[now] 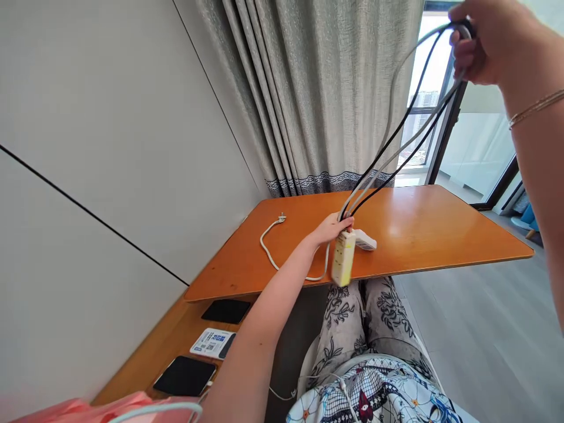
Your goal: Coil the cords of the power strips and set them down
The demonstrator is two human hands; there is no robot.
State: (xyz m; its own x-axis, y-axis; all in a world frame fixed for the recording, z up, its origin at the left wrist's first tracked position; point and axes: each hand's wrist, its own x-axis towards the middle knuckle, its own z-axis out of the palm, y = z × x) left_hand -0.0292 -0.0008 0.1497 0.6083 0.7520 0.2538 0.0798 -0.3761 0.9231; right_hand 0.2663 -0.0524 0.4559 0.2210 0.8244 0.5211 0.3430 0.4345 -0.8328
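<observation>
My right hand (480, 50) is raised high at the upper right, its fingers closed round the top of a loop of grey and black cables (399, 126). The cables run down taut to my left hand (332, 228), which is closed round their lower ends above the table's front edge. Just below the left hand hangs a cream power strip (343, 258), slightly blurred; whether the fingers also touch it I cannot tell. Beside it a white block (365, 240) lies on the table. A white cord with a plug (281, 218) curves across the tabletop to the left.
The orange-brown wooden table (449, 235) stretches before me, with a grey curtain (335, 88) behind it and a wall on the left. On a lower ledge lie a black phone (185, 376), another dark flat device (226, 311) and a printed white card (210, 342).
</observation>
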